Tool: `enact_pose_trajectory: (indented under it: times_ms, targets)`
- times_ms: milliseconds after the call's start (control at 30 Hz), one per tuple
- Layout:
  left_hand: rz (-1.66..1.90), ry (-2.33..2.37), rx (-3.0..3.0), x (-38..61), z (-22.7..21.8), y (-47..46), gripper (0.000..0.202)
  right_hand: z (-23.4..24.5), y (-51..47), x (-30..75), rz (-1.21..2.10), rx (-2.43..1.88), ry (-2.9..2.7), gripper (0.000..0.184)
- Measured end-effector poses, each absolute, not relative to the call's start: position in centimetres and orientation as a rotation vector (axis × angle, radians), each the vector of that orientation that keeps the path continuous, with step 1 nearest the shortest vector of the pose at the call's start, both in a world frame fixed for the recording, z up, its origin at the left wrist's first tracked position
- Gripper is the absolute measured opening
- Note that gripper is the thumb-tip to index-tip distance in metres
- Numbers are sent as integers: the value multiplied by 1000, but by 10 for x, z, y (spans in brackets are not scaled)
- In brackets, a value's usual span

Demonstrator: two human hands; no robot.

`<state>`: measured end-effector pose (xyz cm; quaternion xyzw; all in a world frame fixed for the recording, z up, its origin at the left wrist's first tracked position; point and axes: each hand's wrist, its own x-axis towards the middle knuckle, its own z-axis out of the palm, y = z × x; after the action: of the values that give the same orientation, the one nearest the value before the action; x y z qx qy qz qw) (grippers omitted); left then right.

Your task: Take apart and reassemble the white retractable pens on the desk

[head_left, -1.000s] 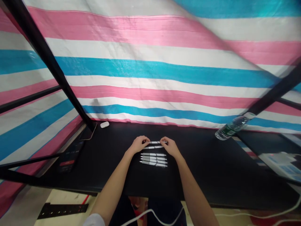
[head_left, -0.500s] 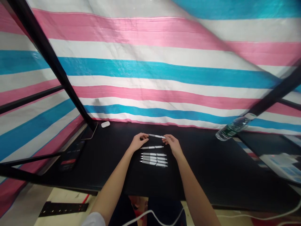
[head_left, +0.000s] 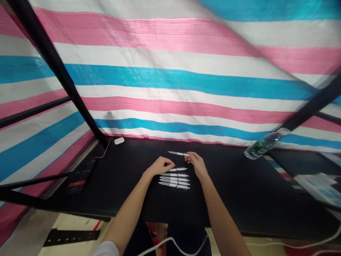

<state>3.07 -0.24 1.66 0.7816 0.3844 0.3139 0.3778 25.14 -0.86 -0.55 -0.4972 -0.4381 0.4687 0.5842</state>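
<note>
- Clock centred on the pen row; 12 = far side of table.
- Pen row [head_left: 174, 181]: four white-and-grey pens side by side on black table [head_left: 239, 192], tips toward 9.
- Right hand [head_left: 196, 164], at about 2: fingers bent, thumb and fingertips closed on the clip end of the upper pen [head_left: 177, 153]; its tip points to 9, slightly up toward 10. Cannot tell if that pen clears the table.
- Left hand [head_left: 160, 166], between 10 and 11: fingers curled, thumb and fingertips pinched together on the tip end of the lower pen [head_left: 178, 169], tip hidden beneath them.
- Lower pen: just on the 12 side of the row, clip end toward 3, slightly angled; upper pen farther toward 12.
- White case [head_left: 119, 140] at 10, phone [head_left: 80, 177] at 9.
- Bottle [head_left: 262, 145], green label, at about 2, well apart.
- Striped sheet [head_left: 170, 78] behind table at 12.
</note>
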Motion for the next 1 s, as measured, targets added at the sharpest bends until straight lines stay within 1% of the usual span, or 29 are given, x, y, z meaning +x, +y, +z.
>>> enact_pose_trajectory:
  times_ms: [100, 200, 300, 400, 433, 533, 700, 1000]
  targets:
    - [744, 899, 2040, 31, 17, -2, 24, -6, -8, 252, 1098, -1169, -1015, 40]
    - [772, 958, 2031, 30, 17, 1, 26, -6, -7, 252, 1119, -1153, -988, 39]
    - [911, 1135, 1973, 27, 13, 6, 28, -5, -8, 251, 1140, -1134, -973, 37]
    - [1104, 1267, 1869, 25, 7, 12, 20, -5, -8, 251, 1150, -1124, -979, 36]
    - [1142, 1261, 1827, 24, 5, 14, 21, -5, -8, 250, 1151, -1125, -988, 37]
    - [1153, 1130, 1719, 24, 1, 17, 35, -5, -8, 249, 1152, -1134, -1016, 39]
    - [1117, 1059, 1576, 25, 1, 19, 31, -5, -9, 246, 1171, -1122, -1047, 39]
    - [1190, 1019, 1371, 24, 5, 20, 37, -3, -9, 244, 1179, -1094, -1061, 41]
